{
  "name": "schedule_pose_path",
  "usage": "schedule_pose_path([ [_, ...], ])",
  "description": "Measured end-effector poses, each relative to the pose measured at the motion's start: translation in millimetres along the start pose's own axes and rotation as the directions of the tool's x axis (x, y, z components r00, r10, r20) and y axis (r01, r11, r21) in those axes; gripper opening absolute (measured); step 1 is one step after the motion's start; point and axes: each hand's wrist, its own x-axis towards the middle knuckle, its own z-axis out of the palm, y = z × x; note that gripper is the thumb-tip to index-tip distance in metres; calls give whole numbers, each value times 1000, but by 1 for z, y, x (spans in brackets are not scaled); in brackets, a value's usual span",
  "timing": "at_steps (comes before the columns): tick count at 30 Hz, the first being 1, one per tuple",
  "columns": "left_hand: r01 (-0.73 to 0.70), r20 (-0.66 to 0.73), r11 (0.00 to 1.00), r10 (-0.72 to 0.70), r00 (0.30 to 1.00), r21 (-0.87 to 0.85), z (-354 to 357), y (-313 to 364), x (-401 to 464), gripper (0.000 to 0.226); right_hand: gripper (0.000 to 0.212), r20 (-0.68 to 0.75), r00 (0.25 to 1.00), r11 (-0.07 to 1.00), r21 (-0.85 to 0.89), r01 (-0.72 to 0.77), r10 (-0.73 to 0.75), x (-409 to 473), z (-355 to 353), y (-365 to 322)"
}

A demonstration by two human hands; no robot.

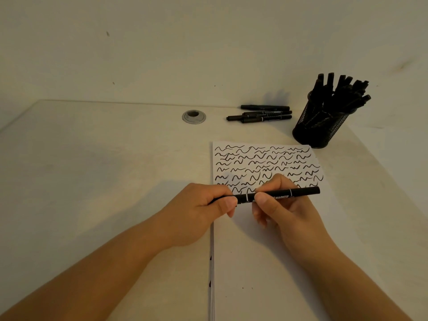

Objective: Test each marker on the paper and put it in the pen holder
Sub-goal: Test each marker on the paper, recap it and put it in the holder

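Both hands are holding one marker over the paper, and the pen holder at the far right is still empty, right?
Not quite. The head view shows the pen holder packed with black markers, not empty. The rest holds: the left hand and right hand both grip one marker over the paper.

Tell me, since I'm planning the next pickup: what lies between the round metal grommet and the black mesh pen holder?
In the head view, a small pile of loose black markers lies on the table between grommet and pen holder.

a pale cream table (92, 158) is carrying a scribbled white paper sheet (266, 251), a black mesh pen holder (319, 130), loose black markers (261, 114) and a round metal grommet (193, 116).
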Motion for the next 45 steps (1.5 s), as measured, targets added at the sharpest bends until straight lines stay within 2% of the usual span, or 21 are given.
schedule_pose_path([
  [5,33,88,997,-26,996,-73,-2,1,0,27,7,45,997,998,-22,58,-57,-2,-2,1],
  [10,17,83,996,-10,997,-83,-2,2,1,28,7,4,999,998,-24,52,-52,-1,1,0],
  [12,10,44,998,-7,999,-69,-1,3,1,27,13,-30,999,999,-40,27,-28,0,2,0],
  [14,0,-13,999,0,1000,-46,1,3,2,24,8,-87,996,997,-76,-9,3,3,4,0],
  [17,-4,-94,998,-1,996,-55,2,2,2,16,16,-210,977,975,-210,-71,26,5,3,2],
  [21,41,-250,998,-52,967,-49,-2,3,5,17,24,-286,955,922,-385,-39,-79,1,-2,1],
  [22,48,-270,998,-54,961,-27,-3,4,7,17,21,-280,945,877,-479,17,-171,1,-3,-1],
  [23,48,-273,999,-46,961,3,-4,7,8,16,15,-229,926,785,-610,104,-301,2,-5,-5],
  [24,41,-262,998,-29,965,41,-5,10,10,16,6,-129,902,649,-737,190,-411,5,-7,-11],
  [25,27,-245,996,-7,969,80,-4,14,12,15,8,-20,878,494,-833,250,-478,8,-9,-15],
  [26,9,-229,993,19,973,121,-3,19,15,15,17,75,864,353,-892,282,-499,12,-11,-18],
  [28,-34,-208,977,79,975,210,0,28,21,13,23,200,851,166,-935,314,-486,21,-18,-24],
  [31,-96,-220,941,174,960,325,1,42,35,10,15,298,834,65,-928,367,-464,31,-27,-31],
  [34,-136,-242,895,257,936,425,0,49,48,14,13,286,856,92,-929,357,-431,41,-40,-39],
  [37,-127,-258,872,274,926,472,-3,48,66,22,14,188,877,164,-944,285,-443,52,-56,-52],
  [39,-83,-252,861,238,938,502,-8,43,85,26,12,36,865,285,-937,204,-500,62,-69,-64],
  [42,21,-226,798,145,963,602,-19,29,123,24,11,-247,813,565,-816,118,-527,78,-92,-82],
  [43,55,-222,777,111,969,627,-23,24,135,25,13,-309,788,627,-769,123,-533,83,-99,-87],
  [45,103,-213,731,59,975,674,-30,15,157,28,21,-379,738,687,-709,157,-559,92,-111,-98],
])
